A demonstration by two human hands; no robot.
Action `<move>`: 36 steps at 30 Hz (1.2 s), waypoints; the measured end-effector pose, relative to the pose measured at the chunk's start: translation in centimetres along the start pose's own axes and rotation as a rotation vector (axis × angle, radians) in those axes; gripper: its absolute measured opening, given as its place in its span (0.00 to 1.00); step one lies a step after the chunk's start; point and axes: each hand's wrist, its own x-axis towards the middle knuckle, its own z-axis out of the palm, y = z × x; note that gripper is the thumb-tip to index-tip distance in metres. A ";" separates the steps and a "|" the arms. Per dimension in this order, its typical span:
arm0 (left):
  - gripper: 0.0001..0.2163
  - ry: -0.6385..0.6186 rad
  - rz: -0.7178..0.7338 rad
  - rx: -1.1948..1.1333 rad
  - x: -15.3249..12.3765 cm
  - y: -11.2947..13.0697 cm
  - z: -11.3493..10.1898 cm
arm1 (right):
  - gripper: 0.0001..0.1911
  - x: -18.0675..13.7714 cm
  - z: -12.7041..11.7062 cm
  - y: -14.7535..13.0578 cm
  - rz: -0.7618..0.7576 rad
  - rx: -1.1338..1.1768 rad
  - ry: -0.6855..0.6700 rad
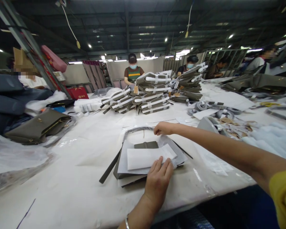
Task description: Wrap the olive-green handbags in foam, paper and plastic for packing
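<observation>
A dark olive handbag [120, 176] lies flat on the table in front of me, with a sheet of thin white wrapping over it. On top rests a folded white foam sheet [143, 157], and a short olive flap or strap [146, 145] shows just beyond it. My left hand [158, 179] is open, its fingers stretched across the foam sheet's right part. At the far side of the bag, a wrapped handle [135, 129] arches up. My right hand [164, 128] is closed at this handle's right end. A loose olive strap [111, 165] sticks out at the left.
Stacked wrapped bags [154, 92] stand across the white table [71, 181]. Another olive bag [39, 125] lies at left, near plastic film [16, 156]. Rolled straps [212, 108], a grey tape dispenser [208, 124] and brown tags [235, 125] lie at right. Co-workers [133, 73] stand beyond.
</observation>
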 end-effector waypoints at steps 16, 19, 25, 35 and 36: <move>0.12 -0.067 0.007 -0.022 0.0 -0.1 -0.3 | 0.43 -2.9 3.9 0.0 -0.021 0.186 -0.040; 0.12 -0.067 -0.008 -0.033 -0.1 -0.1 -0.4 | 0.44 -4.5 4.4 -0.4 -0.073 0.188 0.037; 0.13 -0.097 -0.017 -0.029 0.0 -0.1 -0.7 | 0.48 -6.5 5.9 -0.4 -0.114 0.090 0.122; 0.14 -0.142 -0.021 -0.018 0.2 -0.2 -0.8 | 0.19 -5.9 6.7 -1.9 -0.013 0.069 0.357; 0.14 -0.137 -0.021 -0.024 0.2 -0.2 -0.8 | 0.17 -6.2 6.8 -2.4 0.002 0.070 0.384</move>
